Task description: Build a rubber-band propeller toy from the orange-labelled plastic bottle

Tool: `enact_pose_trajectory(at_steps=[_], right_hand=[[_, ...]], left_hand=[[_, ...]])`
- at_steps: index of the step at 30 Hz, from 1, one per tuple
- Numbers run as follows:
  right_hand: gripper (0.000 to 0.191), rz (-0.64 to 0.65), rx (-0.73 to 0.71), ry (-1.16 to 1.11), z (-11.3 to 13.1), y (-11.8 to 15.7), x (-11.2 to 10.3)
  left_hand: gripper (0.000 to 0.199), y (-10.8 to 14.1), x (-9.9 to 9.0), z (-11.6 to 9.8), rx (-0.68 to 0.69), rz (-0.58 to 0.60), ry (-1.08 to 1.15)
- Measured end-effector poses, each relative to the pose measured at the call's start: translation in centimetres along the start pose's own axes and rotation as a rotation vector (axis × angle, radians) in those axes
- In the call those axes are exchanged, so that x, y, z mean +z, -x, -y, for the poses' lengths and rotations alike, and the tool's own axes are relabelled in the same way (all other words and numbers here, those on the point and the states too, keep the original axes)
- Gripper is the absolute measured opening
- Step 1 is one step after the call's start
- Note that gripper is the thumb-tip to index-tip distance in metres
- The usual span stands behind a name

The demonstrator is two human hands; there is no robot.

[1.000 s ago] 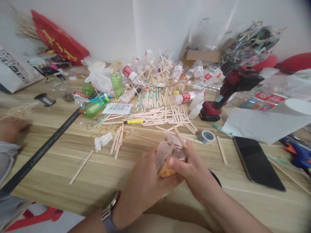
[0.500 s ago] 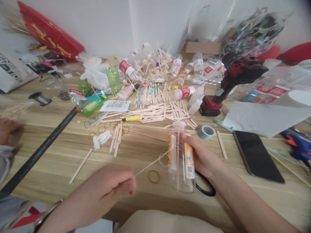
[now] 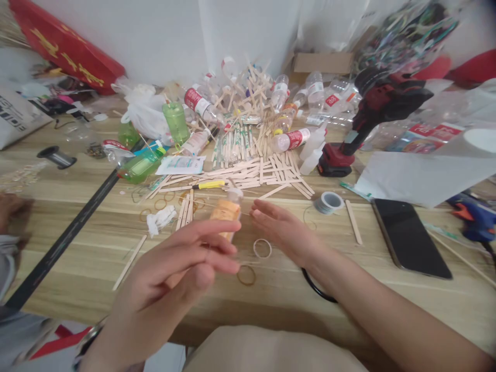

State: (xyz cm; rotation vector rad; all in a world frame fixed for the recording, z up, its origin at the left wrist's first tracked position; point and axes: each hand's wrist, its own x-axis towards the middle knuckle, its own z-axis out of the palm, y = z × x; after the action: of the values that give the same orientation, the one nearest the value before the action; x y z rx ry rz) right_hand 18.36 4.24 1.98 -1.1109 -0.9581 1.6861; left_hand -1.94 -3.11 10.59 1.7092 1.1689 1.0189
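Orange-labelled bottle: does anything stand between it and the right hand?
Nothing visible stands between the right hand and the orange-labelled bottle. A pale band lies on the table, nearer the wearer than that gap. The left hand overlaps the bottle's lower part in view.

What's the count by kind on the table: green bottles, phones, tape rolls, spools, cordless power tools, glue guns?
Green bottles: 3 (one partly hidden)
Phone: 1
Tape roll: 1
Spool: 1
Cordless power tool: 1
Glue gun: 1
Total: 8
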Motion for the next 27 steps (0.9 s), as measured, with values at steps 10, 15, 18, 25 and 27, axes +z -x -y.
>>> enact_pose_trajectory(at_steps=[10,15,18,25,27], right_hand=[[0.035,0.378,0.043,0.188,1.5,7.4,-0.5],[0.022,0.260,0.096,0.170,0.0,8.6,-1.3],[0.027,0.122,0.103,0.073,0.3,9.2,-1.5],[0.023,0.232,0.201,-0.015,-0.2,9.9,-3.0],[0.030,0.277,0.212,0.032,-0.4,10.1,-3.5]], left_hand=[[0.025,-2.3,5.2,1.6,-0.144,0.107,0.199],[0.026,-2.2,7.0,1.1,-0.057,0.226,0.244],[0.027,-2.4,7.8,0.7,0.039,0.292,0.182],[0.026,-2.5,8.4,0.2,0.170,0.398,0.038],[0.027,-2.4,8.2,0.3,0.182,0.404,-0.007]])
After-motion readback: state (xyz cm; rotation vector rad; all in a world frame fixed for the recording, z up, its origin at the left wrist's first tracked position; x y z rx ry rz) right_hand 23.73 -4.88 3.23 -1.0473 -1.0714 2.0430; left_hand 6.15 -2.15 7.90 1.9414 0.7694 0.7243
